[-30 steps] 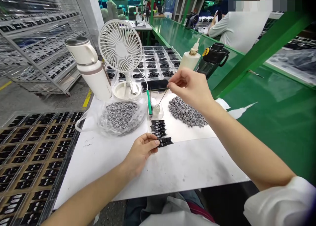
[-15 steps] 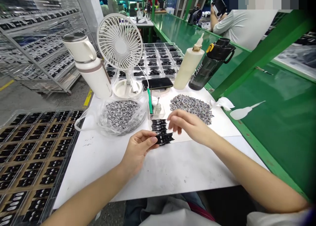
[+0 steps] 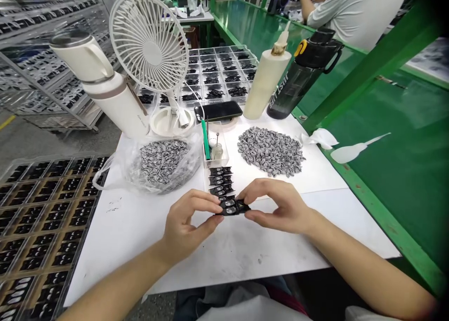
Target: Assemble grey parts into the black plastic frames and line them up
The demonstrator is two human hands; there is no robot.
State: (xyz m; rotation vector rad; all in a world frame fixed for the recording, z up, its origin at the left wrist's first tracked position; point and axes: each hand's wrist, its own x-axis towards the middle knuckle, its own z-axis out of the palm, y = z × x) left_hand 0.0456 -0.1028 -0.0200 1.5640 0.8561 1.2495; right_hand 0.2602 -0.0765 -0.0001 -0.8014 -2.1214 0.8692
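My left hand (image 3: 187, 220) and my right hand (image 3: 277, 204) both pinch one small black part (image 3: 232, 207) from its two ends, just above the white table (image 3: 245, 246). Behind it lies a short row of the same black parts (image 3: 219, 178). A small clear box (image 3: 215, 153) behind the row holds a green tool and a thin metal pin. A loose heap of small grey pieces (image 3: 270, 150) lies to the right of the box, and a plastic bag of the same grey pieces (image 3: 161, 160) lies to the left.
A white fan (image 3: 150, 45), a white flask (image 3: 101, 85), a black phone (image 3: 218, 110), a glue bottle (image 3: 265, 80) and a dark bottle (image 3: 301, 75) stand at the back. Trays of black parts (image 3: 42, 209) lie at the left. Another person (image 3: 351, 8) sits beyond the green bench (image 3: 403, 139).
My right hand let go of the thin pin, left it in the clear box, came down and took hold of the black part's right end. The view has tilted down.
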